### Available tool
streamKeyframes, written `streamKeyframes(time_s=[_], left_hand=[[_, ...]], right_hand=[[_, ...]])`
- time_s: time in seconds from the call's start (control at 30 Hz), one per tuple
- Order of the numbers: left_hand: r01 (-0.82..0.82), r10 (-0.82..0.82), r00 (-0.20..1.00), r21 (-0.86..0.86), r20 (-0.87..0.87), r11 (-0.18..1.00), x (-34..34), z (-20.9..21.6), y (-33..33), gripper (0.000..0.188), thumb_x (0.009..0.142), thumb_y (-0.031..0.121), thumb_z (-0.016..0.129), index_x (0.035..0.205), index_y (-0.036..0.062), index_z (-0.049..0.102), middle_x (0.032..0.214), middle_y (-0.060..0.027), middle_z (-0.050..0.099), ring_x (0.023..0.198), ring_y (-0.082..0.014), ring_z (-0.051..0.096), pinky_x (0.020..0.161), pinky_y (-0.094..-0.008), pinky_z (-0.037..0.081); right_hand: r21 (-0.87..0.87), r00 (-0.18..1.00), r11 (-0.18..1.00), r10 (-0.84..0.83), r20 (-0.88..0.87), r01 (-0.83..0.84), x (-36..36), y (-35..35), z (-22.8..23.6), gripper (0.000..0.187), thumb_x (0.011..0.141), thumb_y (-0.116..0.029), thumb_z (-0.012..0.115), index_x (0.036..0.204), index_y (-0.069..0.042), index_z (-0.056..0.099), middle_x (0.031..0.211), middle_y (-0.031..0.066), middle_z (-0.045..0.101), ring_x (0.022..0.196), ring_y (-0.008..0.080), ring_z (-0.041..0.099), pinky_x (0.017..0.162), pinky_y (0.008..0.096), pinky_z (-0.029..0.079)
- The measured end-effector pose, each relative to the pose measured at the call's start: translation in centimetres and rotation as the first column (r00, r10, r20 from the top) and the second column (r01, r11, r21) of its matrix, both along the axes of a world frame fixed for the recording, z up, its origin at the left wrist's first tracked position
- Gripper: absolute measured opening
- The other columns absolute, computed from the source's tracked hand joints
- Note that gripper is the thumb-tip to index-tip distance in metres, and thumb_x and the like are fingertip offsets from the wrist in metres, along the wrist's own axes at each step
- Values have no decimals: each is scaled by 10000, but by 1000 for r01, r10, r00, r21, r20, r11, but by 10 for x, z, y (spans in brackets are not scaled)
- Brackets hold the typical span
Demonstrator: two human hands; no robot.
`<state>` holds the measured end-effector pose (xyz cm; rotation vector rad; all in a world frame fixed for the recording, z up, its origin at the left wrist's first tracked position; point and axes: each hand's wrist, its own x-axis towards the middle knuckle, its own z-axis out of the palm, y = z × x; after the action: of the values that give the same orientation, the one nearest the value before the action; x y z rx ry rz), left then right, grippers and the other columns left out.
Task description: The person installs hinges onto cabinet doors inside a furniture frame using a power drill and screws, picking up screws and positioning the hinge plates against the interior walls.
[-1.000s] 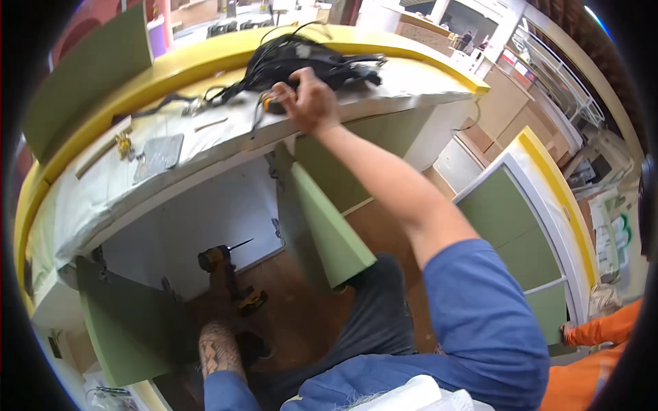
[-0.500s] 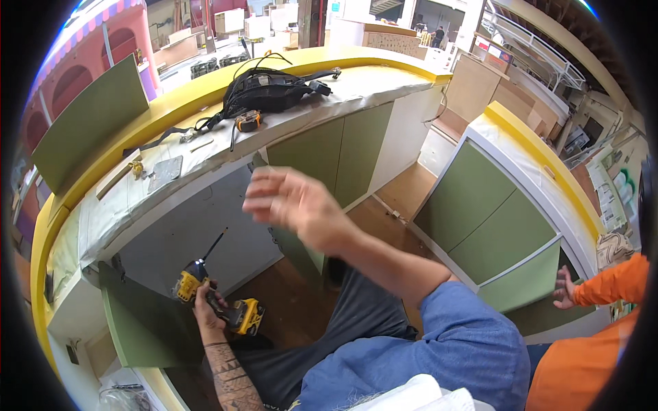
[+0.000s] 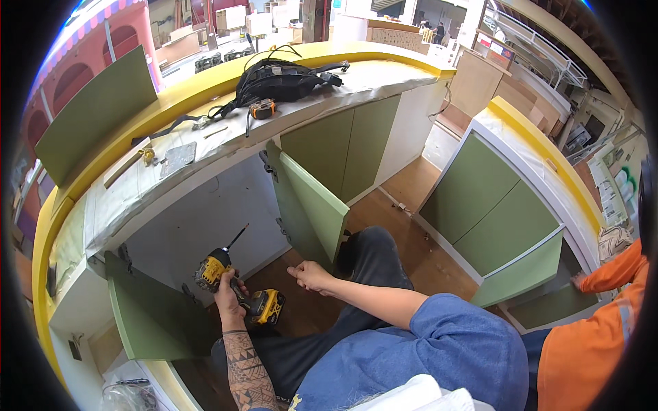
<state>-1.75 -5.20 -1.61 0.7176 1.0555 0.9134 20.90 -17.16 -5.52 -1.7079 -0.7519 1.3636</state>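
My left hand (image 3: 228,299) is wrapped round the grip of a yellow and black cordless drill driver (image 3: 214,268). Its long thin bit points up and away, toward the open cabinet's pale interior (image 3: 199,212). My right hand (image 3: 312,277) hovers to the right of the driver with its fingers curled together; whatever may be in them is too small to make out. Beyond that hand, a green cabinet door (image 3: 308,205) stands open on dark hinges (image 3: 284,231). Another green door (image 3: 154,312) hangs open left of the driver.
On the white covered counter (image 3: 226,147) lie a black tool pouch (image 3: 277,85), a tape measure (image 3: 262,109) and a grey plate (image 3: 179,157). At right, a co-worker in an orange top (image 3: 589,342) reaches into another cabinet behind its open green door (image 3: 524,277).
My right hand has dropped from counter height to beside the driver, its spread fingers now curled. The driver has shifted slightly right. The co-worker's arm now reaches into the cabinet.
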Motion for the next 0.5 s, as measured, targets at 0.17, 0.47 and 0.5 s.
streamKeyframes(time_s=[0.17, 0.47, 0.5], left_hand=[[22, -22, 999, -10, -29, 1000, -5, -2, -3, 229, 887, 282, 744, 973, 71, 717, 667, -12, 607, 538, -125, 582, 512, -294, 474], [29, -29, 1000, 7, -8, 1000, -8, 2, -5, 252, 890, 285, 739, 993, 56, 723, 676, -10, 609, 548, -127, 581, 529, -292, 491], [33, -33, 999, 9, -6, 999, -10, 2, -5, 250, 890, 282, 735, 995, 56, 723, 673, -10, 607, 549, -127, 580, 529, -291, 492]], right_hand=[[2, 997, 999, -36, 61, 36, -8, 26, -10, 383, 1062, -352, 618, 1151, 21, 634, 772, 23, 603, 606, 93, 534, 528, 266, 438], [88, 962, 989, -93, -258, 119, -7, 55, -19, 198, 1022, -86, 551, 1173, 38, 582, 952, 130, 703, 794, 173, 684, 647, 274, 571], [88, 961, 989, -93, -259, 119, -6, 57, -17, 198, 1022, -86, 551, 1173, 38, 582, 952, 130, 703, 794, 173, 684, 647, 274, 571]])
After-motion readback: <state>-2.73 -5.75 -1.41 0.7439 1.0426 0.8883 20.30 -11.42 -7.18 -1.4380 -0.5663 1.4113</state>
